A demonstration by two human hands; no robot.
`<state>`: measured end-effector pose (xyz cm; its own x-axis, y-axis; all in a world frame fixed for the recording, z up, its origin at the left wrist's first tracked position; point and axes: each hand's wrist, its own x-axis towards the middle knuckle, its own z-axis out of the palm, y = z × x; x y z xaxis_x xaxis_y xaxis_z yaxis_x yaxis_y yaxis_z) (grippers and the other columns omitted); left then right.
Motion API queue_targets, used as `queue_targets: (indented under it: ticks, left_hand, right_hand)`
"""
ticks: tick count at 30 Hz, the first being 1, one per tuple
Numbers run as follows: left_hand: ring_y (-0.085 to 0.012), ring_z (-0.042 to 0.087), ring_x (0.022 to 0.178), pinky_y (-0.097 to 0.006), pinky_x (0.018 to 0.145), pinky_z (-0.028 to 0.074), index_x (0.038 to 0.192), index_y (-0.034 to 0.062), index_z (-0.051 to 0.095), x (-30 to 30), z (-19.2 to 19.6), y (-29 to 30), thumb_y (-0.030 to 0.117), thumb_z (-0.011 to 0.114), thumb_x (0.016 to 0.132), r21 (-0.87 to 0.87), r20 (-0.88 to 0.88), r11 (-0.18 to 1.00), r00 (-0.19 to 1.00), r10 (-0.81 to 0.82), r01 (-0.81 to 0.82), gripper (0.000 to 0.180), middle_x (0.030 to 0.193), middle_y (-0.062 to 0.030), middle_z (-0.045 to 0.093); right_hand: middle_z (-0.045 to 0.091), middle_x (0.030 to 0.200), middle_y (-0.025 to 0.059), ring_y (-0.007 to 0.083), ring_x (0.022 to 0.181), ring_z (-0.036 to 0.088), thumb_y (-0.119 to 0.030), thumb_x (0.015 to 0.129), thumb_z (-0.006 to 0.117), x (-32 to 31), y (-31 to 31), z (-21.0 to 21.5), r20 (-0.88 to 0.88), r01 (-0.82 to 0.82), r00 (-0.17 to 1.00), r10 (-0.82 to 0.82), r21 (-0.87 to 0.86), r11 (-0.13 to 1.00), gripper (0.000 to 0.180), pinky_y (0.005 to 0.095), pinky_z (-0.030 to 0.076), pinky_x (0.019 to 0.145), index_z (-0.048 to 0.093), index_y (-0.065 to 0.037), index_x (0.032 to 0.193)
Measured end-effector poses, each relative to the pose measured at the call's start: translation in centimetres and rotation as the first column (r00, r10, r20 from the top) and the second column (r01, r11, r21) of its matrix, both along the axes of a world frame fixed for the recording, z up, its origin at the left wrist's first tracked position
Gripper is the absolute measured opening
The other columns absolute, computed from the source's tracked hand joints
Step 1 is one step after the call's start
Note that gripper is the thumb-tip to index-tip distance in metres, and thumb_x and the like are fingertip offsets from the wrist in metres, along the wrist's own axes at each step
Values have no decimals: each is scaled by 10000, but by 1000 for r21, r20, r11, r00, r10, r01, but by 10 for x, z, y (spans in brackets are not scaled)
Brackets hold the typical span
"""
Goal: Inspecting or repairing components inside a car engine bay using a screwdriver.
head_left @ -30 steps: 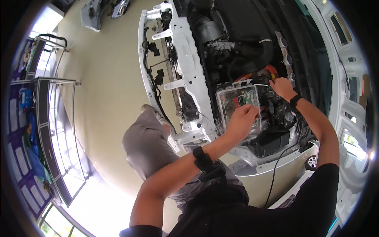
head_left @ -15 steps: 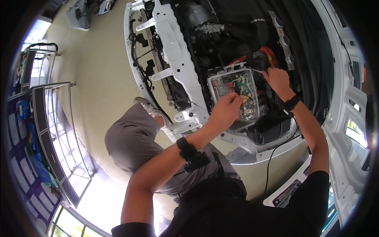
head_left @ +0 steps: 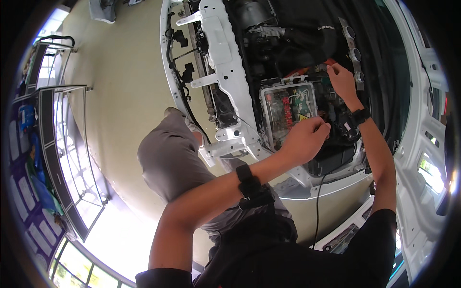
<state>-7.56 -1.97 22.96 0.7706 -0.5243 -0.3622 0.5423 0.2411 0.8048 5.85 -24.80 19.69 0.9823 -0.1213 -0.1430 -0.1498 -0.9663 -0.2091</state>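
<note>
My left hand (head_left: pixel 306 139) is closed, with thumb and fingers brought together over the lower right corner of a box with a clear cover (head_left: pixel 278 110). A green circuit board (head_left: pixel 301 100) and red parts show through that cover. Whatever the left fingers may hold is hidden. My right hand (head_left: pixel 342 82) is curled beyond the box's right side, its fingertips at an orange cable (head_left: pixel 329 62). Whether it grips the cable or only touches it I cannot tell. Each wrist wears a black strap with a small device on it.
A white metal crossmember (head_left: pixel 218 53) of a vehicle front runs left of the box. Dark hoses (head_left: pixel 326 41) lie beyond it, and a black box (head_left: pixel 331 156) sits nearer me. A thin black cable (head_left: pixel 317 211) hangs down. Shelving (head_left: pixel 57 158) stands far left.
My left hand has shifted right, off the middle of the clear cover. My right hand has moved away from the cover's far right corner, up toward the orange cable.
</note>
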Motion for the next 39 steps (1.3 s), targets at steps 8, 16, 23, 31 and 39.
queue_targets:
  ticks: [8, 16, 23, 31, 39]
  left_hand:
    - [-76, 376, 538, -270, 510, 309, 776, 7, 584, 9, 1, 10, 262, 511, 914, -26, 9, 993, 993, 116, -116, 299, 579, 6, 425]
    - [-73, 391, 564, -268, 533, 318, 772, 4, 581, 17, 18, 22, 264, 516, 926, -67, 19, 989, 991, 135, -133, 309, 591, 0, 445]
    - [-64, 392, 562, -267, 526, 320, 770, 5, 577, 23, 22, 28, 271, 513, 930, -102, 4, 975, 981, 196, -195, 316, 594, 10, 444]
    - [-56, 366, 518, -262, 490, 297, 754, 19, 586, 27, 19, 41, 269, 510, 929, -80, -12, 970, 973, 231, -231, 315, 570, 21, 417]
    - [-55, 354, 503, -267, 485, 292, 742, 15, 579, 27, 19, 50, 268, 510, 926, -106, -19, 960, 966, 259, -259, 320, 558, 20, 410]
  right_hand:
    - [638, 778, 215, 395, 784, 615, -312, 850, 570, 15, -2, 18, -266, -395, 904, 335, -221, 892, 323, 458, 487, 737, 659, -5, 805]
    - [627, 762, 180, 373, 767, 608, -238, 811, 614, 27, -6, 31, -351, -688, 695, 627, -72, 722, 223, 470, 471, 689, 594, -18, 848]
    - [636, 844, 150, 340, 773, 603, -152, 813, 619, 32, 0, 34, -389, -877, 461, 797, -62, 477, 141, 424, 479, 690, 617, -34, 889]
    - [647, 829, 205, 406, 797, 605, -254, 891, 515, 41, -4, 28, -577, -566, 720, 385, -168, 807, 280, 467, 481, 773, 673, -23, 887]
    - [630, 702, 188, 338, 655, 636, -256, 873, 543, 42, -13, 23, -508, -476, 768, 390, -44, 878, 301, 426, 494, 645, 647, 26, 852]
